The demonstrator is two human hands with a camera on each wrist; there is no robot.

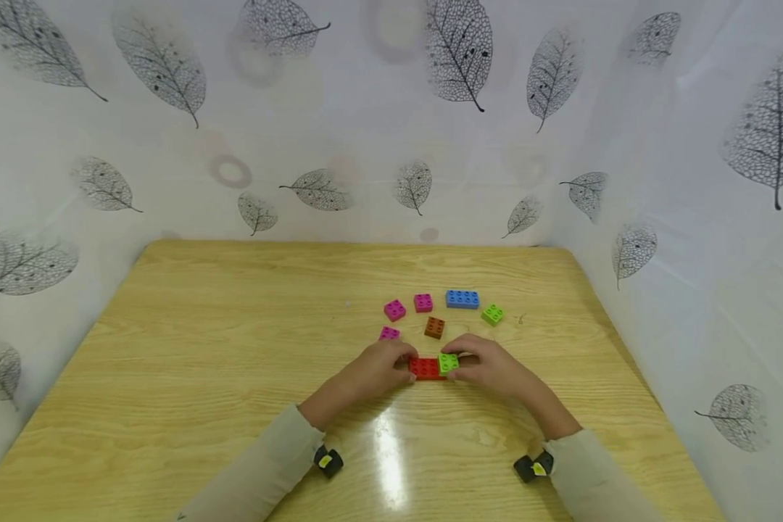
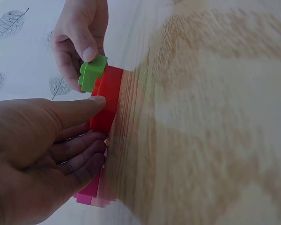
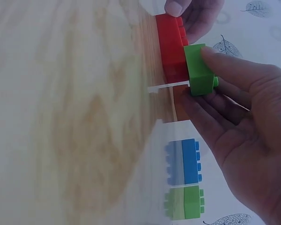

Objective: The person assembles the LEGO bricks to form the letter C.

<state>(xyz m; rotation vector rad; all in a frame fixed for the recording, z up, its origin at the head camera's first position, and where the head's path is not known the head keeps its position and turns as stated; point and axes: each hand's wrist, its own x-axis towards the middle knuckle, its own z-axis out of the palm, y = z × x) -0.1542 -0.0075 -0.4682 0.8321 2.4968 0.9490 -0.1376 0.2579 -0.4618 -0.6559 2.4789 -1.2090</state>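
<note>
On the wooden table, my left hand (image 1: 380,371) grips the left end of a long red toy brick (image 1: 423,368) between thumb and fingers. My right hand (image 1: 494,368) pinches a small green brick (image 1: 448,363) at the red brick's right end. In the right wrist view the green brick (image 3: 199,70) sits at the studded side of the red brick (image 3: 171,49), slightly overhanging its end. A pink brick (image 1: 389,333) lies just beyond the left hand, partly covered by it. Beyond the red brick lies a brown brick (image 1: 434,328).
Farther back on the table (image 1: 235,326) are two more pink bricks, one on the left (image 1: 394,310) and one beside it (image 1: 423,303). A long blue brick (image 1: 462,299) and a second green brick (image 1: 492,315) lie to their right. A leaf-patterned curtain (image 1: 365,130) borders the table's back and sides.
</note>
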